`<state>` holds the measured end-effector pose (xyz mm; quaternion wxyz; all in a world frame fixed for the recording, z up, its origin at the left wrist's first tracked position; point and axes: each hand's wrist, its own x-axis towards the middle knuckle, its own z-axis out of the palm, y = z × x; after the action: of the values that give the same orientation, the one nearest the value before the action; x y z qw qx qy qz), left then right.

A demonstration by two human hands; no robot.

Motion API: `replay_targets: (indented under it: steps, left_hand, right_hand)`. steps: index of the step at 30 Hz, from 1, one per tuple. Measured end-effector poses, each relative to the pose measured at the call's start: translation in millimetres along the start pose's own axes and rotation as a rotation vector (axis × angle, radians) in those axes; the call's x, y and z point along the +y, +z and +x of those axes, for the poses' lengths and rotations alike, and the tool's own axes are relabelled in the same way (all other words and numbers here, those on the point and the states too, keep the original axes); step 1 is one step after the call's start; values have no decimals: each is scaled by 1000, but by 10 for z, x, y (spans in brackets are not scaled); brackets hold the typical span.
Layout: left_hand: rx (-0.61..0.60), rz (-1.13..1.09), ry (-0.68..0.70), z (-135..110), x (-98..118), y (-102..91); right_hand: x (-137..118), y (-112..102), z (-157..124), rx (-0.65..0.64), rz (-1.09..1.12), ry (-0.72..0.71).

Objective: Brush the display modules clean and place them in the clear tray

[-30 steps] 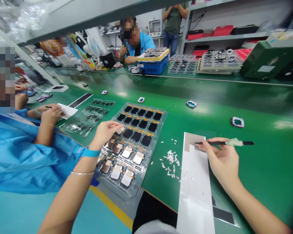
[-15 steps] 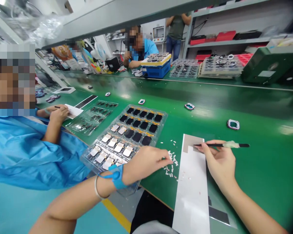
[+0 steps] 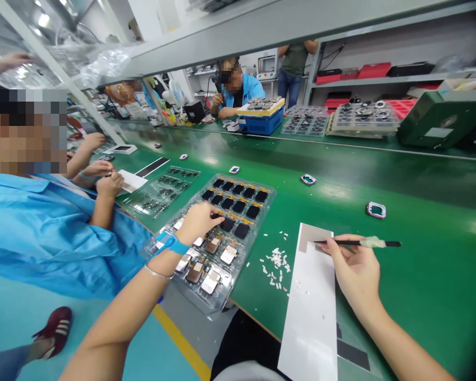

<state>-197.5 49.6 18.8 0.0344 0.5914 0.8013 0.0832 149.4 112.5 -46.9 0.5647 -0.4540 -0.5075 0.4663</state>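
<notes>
My left hand (image 3: 200, 222), a blue wrist strap behind it, is over the clear plastic tray (image 3: 244, 254). Its thumb and forefinger are closed on the edge of a small black display panel (image 3: 216, 215) in the third row. Black panels fill the far rows; nearer ones show white or brownish-silver backs. My right hand (image 3: 359, 270) grips black tweezers (image 3: 347, 243) wrapped in pale tape near the back end. Their tip touches the top of a long white sheet (image 3: 311, 312), by its grey-brown strip. Small white slips (image 3: 276, 258) lie scattered between tray and sheet.
A co-worker in blue (image 3: 43, 233) works at the left beside another clear tray (image 3: 158, 193). Several small framed parts (image 3: 376, 210) are spaced along the green bench. At the back stand a blue box (image 3: 262, 123), stacked trays (image 3: 363, 119) and a green case (image 3: 436, 116). A metal beam (image 3: 238, 47) runs overhead.
My left hand has moved from beside the white slips leftward and away to the tray's third row. My right hand and the tweezers stay at the sheet. Another arm appears at far left.
</notes>
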Motion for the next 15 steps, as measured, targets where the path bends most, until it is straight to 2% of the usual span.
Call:
replay_targets:
  steps: [4,7,10,13,15]
  left_hand:
    - [20,-87,-50,17,32,-63]
    - [74,-222,-63,-73,167,-134]
    - [24,-429,26,-402,507,-161]
    - [-130,-690,163,-858,998,-92]
    - [-296,-1107,188,-1090,1295,4]
  right_hand:
    - [-31,-6,15,15,-4,2]
    - [-37,-40,27,-7,-33,-47]
    - [-138,-106,-16,-91,-188,-194]
    - [-414,-161,-166,-274,-370,-387]
    - [-640,-167,-311,-430,-425,-475]
